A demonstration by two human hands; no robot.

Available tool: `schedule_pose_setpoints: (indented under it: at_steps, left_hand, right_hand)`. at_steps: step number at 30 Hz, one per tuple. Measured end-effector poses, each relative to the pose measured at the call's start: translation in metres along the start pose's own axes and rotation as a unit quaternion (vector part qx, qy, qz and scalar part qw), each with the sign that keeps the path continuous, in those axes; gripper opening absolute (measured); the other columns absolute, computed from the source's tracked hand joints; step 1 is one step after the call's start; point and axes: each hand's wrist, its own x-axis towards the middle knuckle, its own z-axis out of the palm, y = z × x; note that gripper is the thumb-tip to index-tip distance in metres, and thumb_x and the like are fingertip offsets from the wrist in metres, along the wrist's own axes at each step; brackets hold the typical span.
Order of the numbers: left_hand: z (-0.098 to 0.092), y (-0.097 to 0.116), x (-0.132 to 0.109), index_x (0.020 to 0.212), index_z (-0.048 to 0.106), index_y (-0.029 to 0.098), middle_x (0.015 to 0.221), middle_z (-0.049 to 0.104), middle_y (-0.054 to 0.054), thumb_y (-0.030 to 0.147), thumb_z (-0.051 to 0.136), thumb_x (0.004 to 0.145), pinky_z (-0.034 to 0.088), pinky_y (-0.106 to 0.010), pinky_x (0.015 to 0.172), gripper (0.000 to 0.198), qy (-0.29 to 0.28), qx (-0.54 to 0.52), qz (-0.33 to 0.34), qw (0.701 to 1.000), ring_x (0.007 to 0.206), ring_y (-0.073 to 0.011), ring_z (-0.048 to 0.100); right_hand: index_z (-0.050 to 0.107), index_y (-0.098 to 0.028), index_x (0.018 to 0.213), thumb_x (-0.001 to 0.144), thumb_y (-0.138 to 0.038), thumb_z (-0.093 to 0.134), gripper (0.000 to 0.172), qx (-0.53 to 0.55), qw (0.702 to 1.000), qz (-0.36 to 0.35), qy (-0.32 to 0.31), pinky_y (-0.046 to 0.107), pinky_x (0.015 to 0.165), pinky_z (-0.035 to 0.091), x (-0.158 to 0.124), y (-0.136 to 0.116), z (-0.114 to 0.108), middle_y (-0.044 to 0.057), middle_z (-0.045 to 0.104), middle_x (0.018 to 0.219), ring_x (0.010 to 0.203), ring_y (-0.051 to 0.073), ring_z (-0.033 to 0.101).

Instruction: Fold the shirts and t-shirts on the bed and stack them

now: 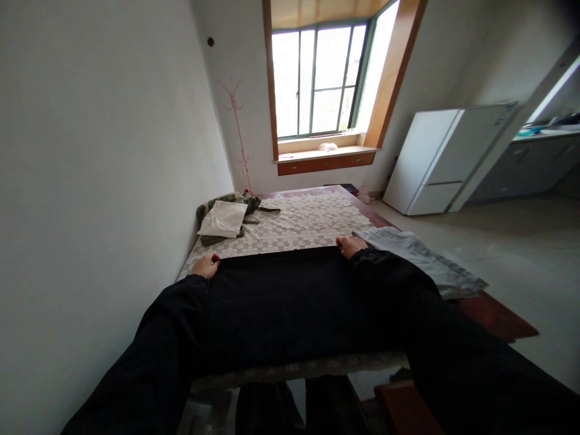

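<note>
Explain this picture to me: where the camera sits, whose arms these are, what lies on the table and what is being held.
The one picture comes from a camera worn on a person's head, looking forward and down, so the two dark-sleeved arms are the wearer's own. The left hand and right hand each rest on a far corner of a black cloth spread flat on the table, which has a lace cover. Whether the fingers pinch it is unclear. A grey garment lies by the right hand. Farther off sits a white folded cloth on an olive garment.
</note>
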Motion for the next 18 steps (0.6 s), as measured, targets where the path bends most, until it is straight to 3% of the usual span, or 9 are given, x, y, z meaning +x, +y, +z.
schedule_pose_setpoints:
  at_steps: [6, 10, 12, 14, 16, 18]
  left_hand:
    - [0.001, 0.009, -0.007, 0.104, 0.066, 0.021, 0.106, 0.077, -0.008, 0.027, 0.057, 0.088, 0.050, -0.031, 0.081, 0.018, 0.012, 0.009, -0.011, 1.000, 0.093, -0.0234, 0.070]
    - [-0.011, 0.023, -0.023, 0.115, 0.063, 0.017, 0.118, 0.072, -0.012, 0.020, 0.055, 0.088, 0.051, -0.036, 0.094, 0.028, 0.035, -0.003, 0.020, 0.999, 0.105, -0.0247, 0.068]
    - [-0.016, 0.033, -0.047, 0.121, 0.062, 0.017, 0.133, 0.066, -0.014, 0.021, 0.054, 0.090, 0.046, -0.039, 0.107, 0.032, 0.048, -0.009, 0.063, 0.997, 0.124, -0.0263, 0.061]
    - [-0.013, 0.042, -0.086, 0.122, 0.063, 0.021, 0.139, 0.063, -0.010, 0.027, 0.053, 0.094, 0.040, -0.039, 0.116, 0.030, 0.042, -0.018, 0.119, 0.992, 0.134, -0.0251, 0.054]
    - [-0.003, 0.053, -0.134, 0.127, 0.064, 0.026, 0.144, 0.061, -0.007, 0.037, 0.051, 0.098, 0.037, -0.042, 0.120, 0.033, 0.032, -0.030, 0.199, 0.979, 0.138, -0.0244, 0.053]
    - [0.015, 0.069, -0.179, 0.138, 0.058, 0.029, 0.151, 0.057, -0.006, 0.043, 0.050, 0.100, 0.031, -0.050, 0.124, 0.042, 0.013, -0.025, 0.249, 0.968, 0.145, -0.0267, 0.046]
  right_hand:
    - [0.069, -0.015, 0.115, 0.090, -0.015, 0.058, 0.027, 0.002, 1.000, 0.010, 0.003, 0.032, 0.089, 0.043, -0.007, -0.008, 0.003, 0.016, 0.072, 0.118, 0.109, 0.025, 0.065]
    - [0.063, -0.014, 0.128, 0.091, -0.019, 0.058, 0.038, 0.006, 0.999, 0.003, 0.033, 0.039, 0.099, 0.044, -0.020, -0.016, -0.007, 0.019, 0.064, 0.135, 0.124, 0.031, 0.058]
    - [0.058, -0.017, 0.137, 0.093, -0.024, 0.058, 0.045, 0.016, 0.999, -0.016, 0.048, 0.041, 0.104, 0.043, -0.042, -0.017, -0.007, 0.017, 0.058, 0.145, 0.132, 0.031, 0.053]
    - [0.056, -0.022, 0.141, 0.095, -0.028, 0.056, 0.046, 0.045, 0.995, -0.067, 0.065, 0.039, 0.110, 0.042, -0.077, -0.019, 0.003, 0.012, 0.056, 0.150, 0.136, 0.028, 0.052]
    - [0.059, -0.025, 0.139, 0.097, -0.029, 0.053, 0.042, 0.105, 0.976, -0.159, 0.104, 0.041, 0.114, 0.042, -0.120, -0.026, 0.021, 0.009, 0.058, 0.149, 0.136, 0.027, 0.053]
    - [0.060, -0.028, 0.139, 0.097, -0.031, 0.052, 0.042, 0.124, 0.964, -0.199, 0.130, 0.046, 0.117, 0.040, -0.161, -0.044, 0.041, 0.006, 0.057, 0.151, 0.139, 0.028, 0.052]
